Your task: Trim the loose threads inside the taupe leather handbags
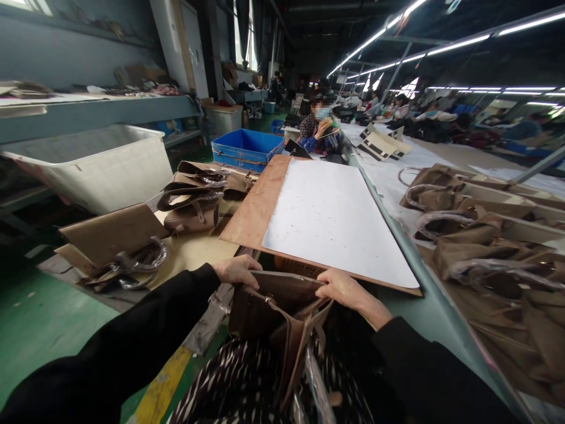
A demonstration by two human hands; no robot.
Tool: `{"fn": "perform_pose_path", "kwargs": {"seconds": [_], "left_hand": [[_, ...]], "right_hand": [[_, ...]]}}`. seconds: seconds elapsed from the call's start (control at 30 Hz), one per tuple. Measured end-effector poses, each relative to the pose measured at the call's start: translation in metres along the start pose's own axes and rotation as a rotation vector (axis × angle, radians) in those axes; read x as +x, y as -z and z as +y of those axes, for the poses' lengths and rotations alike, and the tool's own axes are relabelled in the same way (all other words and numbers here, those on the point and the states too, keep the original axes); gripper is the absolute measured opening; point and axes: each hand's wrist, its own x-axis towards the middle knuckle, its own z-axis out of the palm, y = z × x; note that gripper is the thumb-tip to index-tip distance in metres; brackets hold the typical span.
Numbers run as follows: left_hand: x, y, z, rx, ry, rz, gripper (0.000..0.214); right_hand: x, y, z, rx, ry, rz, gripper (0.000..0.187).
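A brown leather handbag (276,318) rests on my lap, its top at the near edge of a brown board (253,206). My left hand (236,271) is closed over the bag's left top corner. My right hand (342,290) grips the bag's right top edge, fingers curled over it. A plastic-wrapped strap (315,383) hangs below the bag. A white sheet (331,218) lies on the board just beyond both hands.
Several brown handbags (198,197) lie stacked to the left, and more wrapped ones (485,235) crowd the long table on the right. A white tub (101,165) and a blue crate (245,147) stand at the left. A masked person (320,126) sits farther down the table.
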Motion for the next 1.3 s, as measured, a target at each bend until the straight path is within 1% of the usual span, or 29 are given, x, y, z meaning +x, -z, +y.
{"fn": "perform_pose_path", "kwargs": {"seconds": [0.13,0.2,0.3,0.43,0.57,0.67,0.73,0.8,0.87,0.97,1.03,1.1,1.2,1.3], "left_hand": [[0.001,-0.014,-0.013,-0.081,0.006,0.021,0.028],[0.001,-0.016,-0.015,-0.119,-0.008,0.026,0.032],[0.002,-0.015,-0.017,-0.164,-0.038,0.046,0.034],[0.001,-0.013,-0.022,-0.32,-0.088,0.089,0.034],[-0.001,-0.014,-0.027,-0.476,-0.11,0.128,0.031],[0.0,-0.014,-0.032,-0.583,-0.046,0.105,0.034],[0.001,-0.015,-0.035,-0.611,0.022,0.118,0.035],[0.002,-0.016,-0.035,-0.577,0.071,0.158,0.035],[0.002,-0.015,-0.032,-0.509,0.071,0.198,0.031],[0.0,-0.008,-0.021,-0.418,0.016,0.234,0.027],[-0.002,0.0,-0.014,-0.368,-0.022,0.252,0.026],[-0.005,0.009,-0.012,-0.301,-0.052,0.271,0.026],[-0.01,0.015,-0.016,-0.125,-0.042,0.291,0.023],[-0.014,0.011,-0.021,0.093,0.004,0.32,0.02]], "right_hand": [[0.008,-0.017,0.013,0.138,0.094,-0.104,0.009],[0.013,-0.02,0.019,0.206,0.125,-0.15,0.007],[0.019,-0.022,0.027,0.253,0.127,-0.192,0.01],[0.023,-0.023,0.031,0.275,0.098,-0.199,0.012],[0.021,-0.02,0.025,0.274,0.065,-0.192,0.014],[0.02,-0.019,0.021,0.243,0.041,-0.161,0.016],[0.019,-0.019,0.018,0.214,0.029,-0.137,0.016],[0.018,-0.018,0.016,0.195,0.029,-0.124,0.016],[0.017,-0.014,0.013,0.172,0.033,-0.113,0.015],[0.019,-0.001,0.006,0.127,0.044,-0.074,0.014],[0.023,0.008,-0.001,0.098,0.085,-0.028,0.014],[0.027,0.012,-0.009,0.075,0.128,0.011,0.015],[0.033,0.0,-0.017,0.066,0.133,0.01,0.013],[0.036,-0.019,-0.018,0.093,0.074,-0.016,0.011]]}}
